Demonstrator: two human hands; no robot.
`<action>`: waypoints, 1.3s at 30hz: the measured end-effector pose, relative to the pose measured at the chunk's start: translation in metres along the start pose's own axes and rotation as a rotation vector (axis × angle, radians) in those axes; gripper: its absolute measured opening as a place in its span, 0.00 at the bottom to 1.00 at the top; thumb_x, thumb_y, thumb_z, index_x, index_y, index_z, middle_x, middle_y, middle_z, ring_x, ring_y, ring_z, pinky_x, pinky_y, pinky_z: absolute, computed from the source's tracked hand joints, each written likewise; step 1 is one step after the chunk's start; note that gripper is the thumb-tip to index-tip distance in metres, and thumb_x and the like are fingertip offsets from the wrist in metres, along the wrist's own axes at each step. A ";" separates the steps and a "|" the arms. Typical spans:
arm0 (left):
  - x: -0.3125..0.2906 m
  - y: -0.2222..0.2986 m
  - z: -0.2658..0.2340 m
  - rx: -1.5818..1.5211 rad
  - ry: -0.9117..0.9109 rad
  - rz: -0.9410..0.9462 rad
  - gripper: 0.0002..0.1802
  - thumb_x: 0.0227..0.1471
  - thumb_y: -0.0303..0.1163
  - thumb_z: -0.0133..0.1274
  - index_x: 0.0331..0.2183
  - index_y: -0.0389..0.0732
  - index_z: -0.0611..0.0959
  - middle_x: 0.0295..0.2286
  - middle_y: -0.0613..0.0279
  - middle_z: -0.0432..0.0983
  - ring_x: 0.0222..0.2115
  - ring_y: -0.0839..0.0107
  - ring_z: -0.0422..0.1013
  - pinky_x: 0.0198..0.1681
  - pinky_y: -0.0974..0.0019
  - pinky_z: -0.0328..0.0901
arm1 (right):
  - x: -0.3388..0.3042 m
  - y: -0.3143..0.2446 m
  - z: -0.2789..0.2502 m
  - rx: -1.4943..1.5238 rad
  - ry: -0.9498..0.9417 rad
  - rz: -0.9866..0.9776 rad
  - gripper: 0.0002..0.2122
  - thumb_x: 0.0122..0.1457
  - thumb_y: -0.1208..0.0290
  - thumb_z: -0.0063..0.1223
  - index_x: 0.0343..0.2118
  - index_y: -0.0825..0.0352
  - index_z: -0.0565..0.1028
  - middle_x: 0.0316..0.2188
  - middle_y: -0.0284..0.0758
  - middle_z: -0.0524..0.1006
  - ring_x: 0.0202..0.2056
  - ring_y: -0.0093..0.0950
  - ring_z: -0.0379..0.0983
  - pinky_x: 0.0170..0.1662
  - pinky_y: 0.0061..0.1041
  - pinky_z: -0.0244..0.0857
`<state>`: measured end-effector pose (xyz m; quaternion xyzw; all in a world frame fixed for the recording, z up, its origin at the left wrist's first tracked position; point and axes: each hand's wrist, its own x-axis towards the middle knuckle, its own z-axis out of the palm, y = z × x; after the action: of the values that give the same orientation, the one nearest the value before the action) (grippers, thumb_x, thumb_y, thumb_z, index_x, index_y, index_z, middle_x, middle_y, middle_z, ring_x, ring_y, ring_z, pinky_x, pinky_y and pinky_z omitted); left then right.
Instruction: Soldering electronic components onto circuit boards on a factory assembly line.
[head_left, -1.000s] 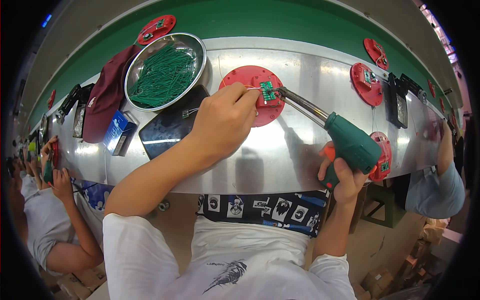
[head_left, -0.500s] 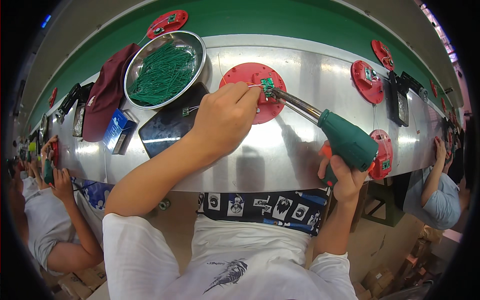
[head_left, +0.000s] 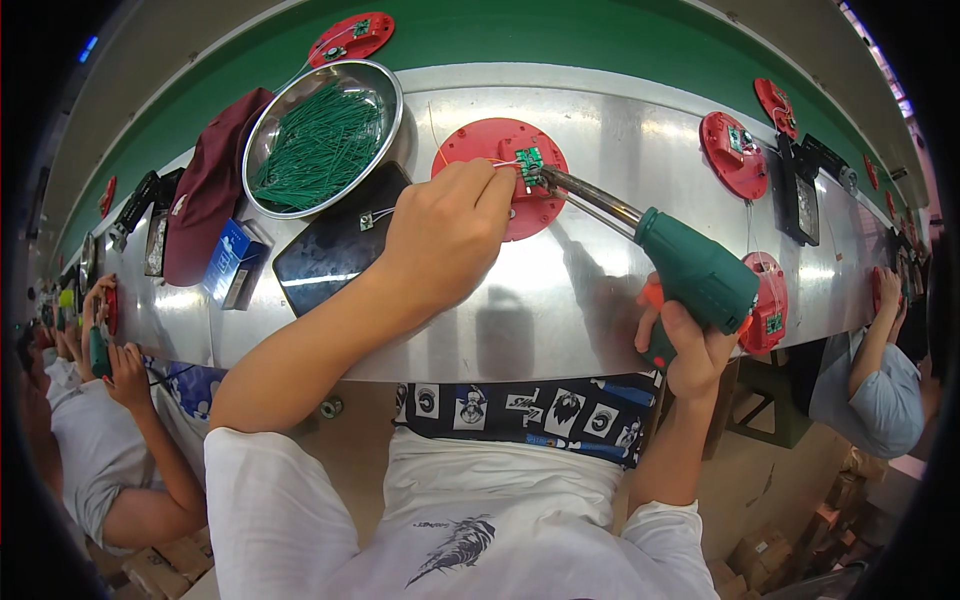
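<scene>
A round red plastic housing (head_left: pixel 463 140) lies on the metal table in front of me, with a small green circuit board (head_left: pixel 529 160) on it. My left hand (head_left: pixel 452 232) is closed in a pinch over the housing, holding thin wires (head_left: pixel 503 163) that run to the board. The fingertips are partly hidden by the back of that hand. In my right hand (head_left: pixel 694 350) is a green soldering gun (head_left: pixel 695 268), gripped by its orange-trimmed handle. Its long metal tip (head_left: pixel 590 198) slants left and reaches the board's right edge; exact contact is too small to tell.
Left of the housing stand a steel bowl (head_left: pixel 397 140) of green wires (head_left: pixel 322 150), a dark glossy panel (head_left: pixel 325 265), a blue box (head_left: pixel 232 262) and a maroon cap (head_left: pixel 210 190). More red housings (head_left: pixel 733 165) lie right, near a black stand (head_left: pixel 797 195). Co-workers (head_left: pixel 125 440) sit either side.
Both hands, the soldering gun and the board keep nearly the same places, with a slight shift of the view. On the green strip behind, the red housings have slid to the right.
</scene>
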<state>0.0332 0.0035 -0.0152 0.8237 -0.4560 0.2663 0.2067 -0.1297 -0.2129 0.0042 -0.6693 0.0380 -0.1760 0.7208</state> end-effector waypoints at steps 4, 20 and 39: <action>0.000 0.000 0.000 0.003 -0.005 -0.001 0.10 0.43 0.23 0.55 0.33 0.33 0.80 0.25 0.60 0.71 0.24 0.65 0.72 0.21 0.64 0.66 | 0.002 0.001 -0.001 -0.015 -0.012 -0.016 0.12 0.58 0.80 0.52 0.44 0.78 0.75 0.29 0.39 0.78 0.18 0.23 0.71 0.21 0.20 0.63; 0.001 0.001 -0.002 0.013 -0.024 -0.034 0.09 0.45 0.23 0.59 0.34 0.34 0.82 0.24 0.58 0.72 0.23 0.63 0.73 0.23 0.62 0.68 | -0.002 0.014 -0.017 0.123 0.032 -0.159 0.23 0.63 0.70 0.50 0.58 0.77 0.63 0.40 0.51 0.75 0.22 0.33 0.73 0.15 0.24 0.66; 0.010 0.000 -0.004 -0.047 0.088 -0.001 0.07 0.45 0.26 0.58 0.30 0.36 0.80 0.24 0.57 0.71 0.20 0.61 0.70 0.21 0.60 0.65 | -0.002 0.011 -0.024 0.207 0.164 -0.079 0.17 0.59 0.76 0.55 0.50 0.76 0.70 0.38 0.44 0.78 0.20 0.28 0.74 0.20 0.24 0.67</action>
<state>0.0372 -0.0009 -0.0058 0.8064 -0.4520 0.2915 0.2460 -0.1368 -0.2349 -0.0092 -0.5756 0.0521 -0.2616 0.7730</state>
